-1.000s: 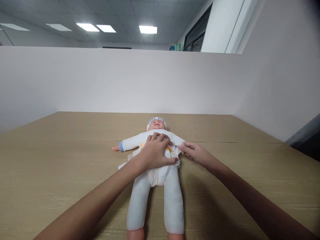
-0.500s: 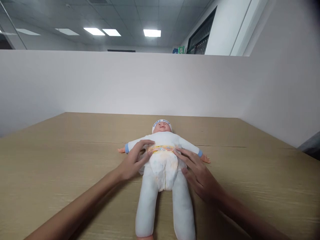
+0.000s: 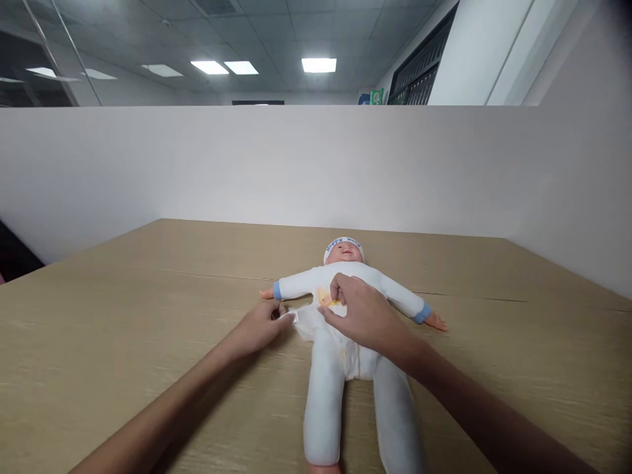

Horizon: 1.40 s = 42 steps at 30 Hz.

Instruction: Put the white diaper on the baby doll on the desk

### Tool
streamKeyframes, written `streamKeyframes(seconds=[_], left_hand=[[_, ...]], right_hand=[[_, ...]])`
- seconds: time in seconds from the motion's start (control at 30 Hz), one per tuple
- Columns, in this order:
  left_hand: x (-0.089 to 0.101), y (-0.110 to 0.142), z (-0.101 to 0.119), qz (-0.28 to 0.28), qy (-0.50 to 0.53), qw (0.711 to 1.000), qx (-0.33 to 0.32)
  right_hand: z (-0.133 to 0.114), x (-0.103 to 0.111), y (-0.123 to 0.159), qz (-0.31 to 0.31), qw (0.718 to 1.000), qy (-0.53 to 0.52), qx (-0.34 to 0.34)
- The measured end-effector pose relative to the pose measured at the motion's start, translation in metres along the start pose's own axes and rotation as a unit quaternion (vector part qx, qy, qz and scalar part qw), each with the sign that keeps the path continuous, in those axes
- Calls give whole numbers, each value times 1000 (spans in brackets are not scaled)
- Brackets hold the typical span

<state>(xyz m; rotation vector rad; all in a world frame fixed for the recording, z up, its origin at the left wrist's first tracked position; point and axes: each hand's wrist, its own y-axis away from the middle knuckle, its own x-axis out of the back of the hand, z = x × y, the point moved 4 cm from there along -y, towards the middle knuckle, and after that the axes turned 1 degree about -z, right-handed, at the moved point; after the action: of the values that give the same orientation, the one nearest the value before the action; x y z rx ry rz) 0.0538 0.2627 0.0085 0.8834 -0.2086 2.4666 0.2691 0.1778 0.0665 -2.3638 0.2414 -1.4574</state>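
Note:
A baby doll [image 3: 345,276] in a white suit and cap lies on its back on the wooden table [image 3: 123,329], legs toward me. A white diaper [image 3: 309,322] with a yellow print is wrapped round its waist. My left hand [image 3: 259,327] sits at the doll's left side, fingers pinched on the diaper's side tab [image 3: 291,316]. My right hand [image 3: 363,316] lies on the doll's belly, fingers curled and pressing the diaper's front against it.
White partition walls [image 3: 197,164] enclose the table at the back and on both sides. The doll's arms spread out, one hand [image 3: 437,322] reaching right. Ceiling lights show above the partition.
My left hand slid from the doll's belly to its side and pinched the tab. My right hand moved from the doll's side onto the belly. The view shifted, so the doll sits further right.

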Motion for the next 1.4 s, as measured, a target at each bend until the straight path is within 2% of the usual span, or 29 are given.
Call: streamKeyframes(seconds=[0.07, 0.2, 0.3, 0.4, 0.5, 0.73, 0.83, 1.0, 1.1, 1.2, 1.23, 1.3, 1.4], left_hand=[[4, -10, 5, -14, 109, 994, 11], [0, -24, 33, -7, 181, 983, -12], [-19, -26, 61, -10, 234, 972, -26], [-42, -26, 82, -58, 312, 947, -55], [-50, -26, 85, -57, 344, 932, -100], [-45, -17, 67, -27, 358, 917, -173], [-50, -14, 57, -15, 323, 926, -194], [-56, -16, 42, 15, 263, 946, -190], [-49, -5, 49, 66, 228, 953, -188], [-39, 27, 69, 119, 138, 957, -227], [-39, 41, 78, 108, 101, 957, -250], [-44, 69, 91, 40, 11, 954, -296], [-59, 99, 96, -88, -119, 936, -320]], right_hand=[[3, 0, 0, -5, 1000, -4, -14], [2, 4, 2, -27, 999, -20, -20], [0, 7, 2, -27, 998, -44, -21], [-1, 10, 2, -34, 997, -68, -24], [2, 12, 0, -27, 997, -74, -24], [11, 10, -5, -2, 997, -71, -5], [17, 9, -5, 7, 997, -72, -5], [29, 11, -8, 35, 995, -96, 8], [27, 19, -6, 62, 992, -106, 24], [8, 31, 17, 84, 987, -127, 57], [0, 35, 31, 83, 985, -137, 69], [-13, 38, 66, 53, 983, -155, 78], [-11, 32, 117, -56, 983, -169, 36]])
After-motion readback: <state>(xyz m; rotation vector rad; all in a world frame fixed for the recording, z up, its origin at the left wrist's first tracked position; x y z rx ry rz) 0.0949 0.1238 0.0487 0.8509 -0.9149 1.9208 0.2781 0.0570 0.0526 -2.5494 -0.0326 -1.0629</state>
